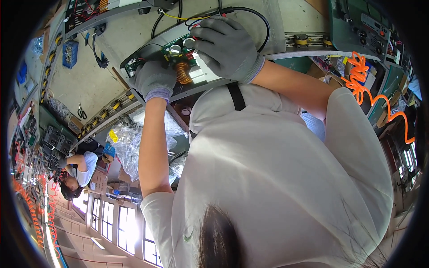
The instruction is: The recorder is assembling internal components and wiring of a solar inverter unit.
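An open metal housing (210, 82) with a green circuit board (168, 48) lies right in front of my body. Silver-topped round capacitors (175, 49) and a copper-wound coil (182, 73) stand on the board. My left hand (155, 79), in a grey glove, is bent down over the housing's left end; its fingers are hidden under it. My right hand (230, 47), gloved alike, reaches over the board's right part with fingers curled inward. A red wire shows beside its fingertips, but what they grip is hidden. Black cable (250, 11) and a yellow wire (172, 16) run just beyond it.
Another open unit (120, 9) sits beyond, at the far left. A blue bin (70, 54), a black plug (102, 61) and scissors (81, 111) lie leftward. Roller tracks (301, 41) edge the bench. An orange coiled hose (357, 73) hangs at right. A person (82, 169) works far left.
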The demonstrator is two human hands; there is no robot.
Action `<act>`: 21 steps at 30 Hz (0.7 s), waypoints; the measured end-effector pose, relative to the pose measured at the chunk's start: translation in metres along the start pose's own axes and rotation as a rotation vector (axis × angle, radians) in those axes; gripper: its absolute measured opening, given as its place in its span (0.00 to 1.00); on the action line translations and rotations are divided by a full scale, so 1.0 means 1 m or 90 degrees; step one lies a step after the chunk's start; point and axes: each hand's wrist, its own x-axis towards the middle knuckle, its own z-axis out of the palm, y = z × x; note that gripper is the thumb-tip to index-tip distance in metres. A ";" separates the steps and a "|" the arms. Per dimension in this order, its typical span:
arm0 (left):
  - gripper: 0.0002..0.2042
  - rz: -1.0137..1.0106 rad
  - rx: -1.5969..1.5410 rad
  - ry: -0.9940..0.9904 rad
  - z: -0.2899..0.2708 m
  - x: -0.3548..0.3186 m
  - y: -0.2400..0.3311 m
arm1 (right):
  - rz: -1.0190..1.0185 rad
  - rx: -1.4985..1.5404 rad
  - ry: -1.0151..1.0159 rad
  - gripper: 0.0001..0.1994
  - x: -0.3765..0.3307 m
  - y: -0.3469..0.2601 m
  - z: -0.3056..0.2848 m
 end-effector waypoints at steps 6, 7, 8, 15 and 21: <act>0.15 0.067 -0.027 0.114 0.024 -0.002 -0.014 | 0.011 0.007 -0.009 0.14 0.000 0.000 0.000; 0.15 0.066 -0.028 0.111 0.024 -0.003 -0.014 | 0.003 0.006 -0.007 0.14 0.000 0.001 0.001; 0.15 0.063 -0.017 0.112 0.023 -0.004 -0.014 | 0.002 0.007 -0.009 0.14 0.000 0.000 0.001; 0.14 0.022 -0.005 0.071 0.006 -0.008 -0.006 | 0.009 0.018 0.008 0.12 0.002 -0.001 0.002; 0.15 0.071 -0.025 0.052 0.017 -0.001 -0.014 | 0.004 0.020 0.012 0.12 0.002 0.000 0.004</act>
